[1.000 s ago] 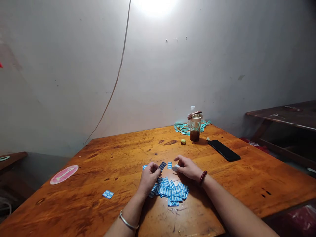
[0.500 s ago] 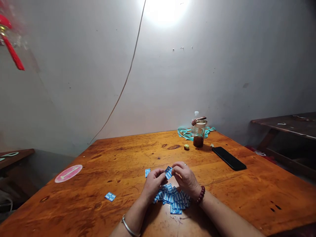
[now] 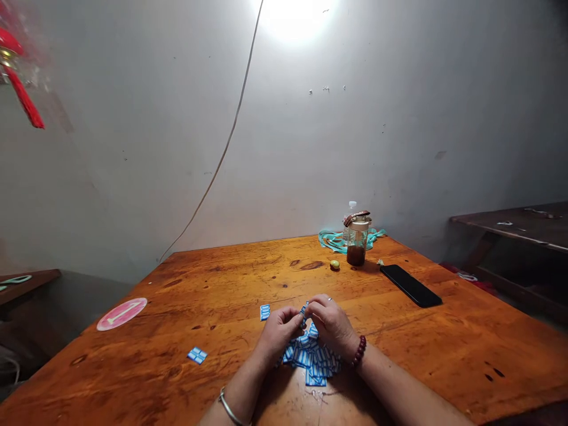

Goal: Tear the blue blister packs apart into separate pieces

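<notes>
My left hand [image 3: 280, 334] and my right hand [image 3: 333, 322] meet above the middle of the table's near part. Between their fingertips they pinch a small blue-and-white patch [image 3: 304, 309], mostly hidden by the fingers. Below the hands lies a heap of similar blue-and-white patches [image 3: 310, 356], overlapping one another. A single patch [image 3: 265, 312] rests just beyond my left hand, and another patch [image 3: 197, 355] lies apart to the left. What the patches are made of I cannot tell.
On the wooden table [image 3: 235, 284] are a black phone [image 3: 410, 285], a drink bottle [image 3: 356, 248] with dark liquid, a small yellowish object [image 3: 334, 265] and teal straps [image 3: 331, 239]. A pink round sticker [image 3: 122, 314] lies left. A dark side table [image 3: 510, 228] stands right.
The fingertips have drawn closer together, and the held patch has turned or folded so that less of it shows. The camera view has shifted slightly.
</notes>
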`<state>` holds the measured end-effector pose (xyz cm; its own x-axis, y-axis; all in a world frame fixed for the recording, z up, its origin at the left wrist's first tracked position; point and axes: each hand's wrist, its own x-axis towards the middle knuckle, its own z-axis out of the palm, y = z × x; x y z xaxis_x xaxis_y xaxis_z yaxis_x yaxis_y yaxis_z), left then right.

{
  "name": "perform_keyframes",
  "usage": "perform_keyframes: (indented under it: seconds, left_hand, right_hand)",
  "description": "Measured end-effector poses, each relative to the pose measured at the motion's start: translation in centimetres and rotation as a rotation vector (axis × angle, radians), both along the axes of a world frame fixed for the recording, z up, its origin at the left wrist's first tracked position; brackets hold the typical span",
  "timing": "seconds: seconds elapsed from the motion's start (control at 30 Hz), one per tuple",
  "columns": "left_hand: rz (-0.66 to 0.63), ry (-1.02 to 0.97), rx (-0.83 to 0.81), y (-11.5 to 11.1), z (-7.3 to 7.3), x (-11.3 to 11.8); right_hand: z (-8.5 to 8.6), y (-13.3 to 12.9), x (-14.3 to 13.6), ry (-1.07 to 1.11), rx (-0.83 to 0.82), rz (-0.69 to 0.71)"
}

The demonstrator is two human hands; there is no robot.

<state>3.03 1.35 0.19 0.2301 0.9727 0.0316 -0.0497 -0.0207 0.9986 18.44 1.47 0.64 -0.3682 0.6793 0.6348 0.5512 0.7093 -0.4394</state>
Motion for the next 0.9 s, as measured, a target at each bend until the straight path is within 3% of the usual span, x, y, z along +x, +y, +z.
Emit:
perform_keyframes:
  seconds: [0.23,0.4,0.47,0.6,0.77,0.9]
  left_hand:
    - [0.174,0.009,0.002,0.2,0.3,-0.5]
    - [0.192,0.030,0.024,0.3,0.4,-0.7]
    - [0.188,0.042,0.028,0.3,0.3,-0.7]
    - [0.182,0.062,0.050,0.3,0.2,-0.6]
    - [0.189,0.048,0.010,0.4,-0.1,-0.6]
    - [0.197,0.033,0.011,0.5,-0.4,-0.7]
  right_hand:
    - [-0.2,1.4,1.3,0.213,-0.289,-0.084]
    - [-1.1,3.0,2.3,0.547,-0.756,-0.065]
    - [-1.6,3.4,2.3,0.633,-0.859,-0.059]
    - [-1.9,3.4,2.2,0.654,-0.873,-0.050]
    - [-1.2,2.8,2.0,0.621,-0.813,-0.019]
    - [-1.1,2.8,2.0,0.437,-0.729,-0.089]
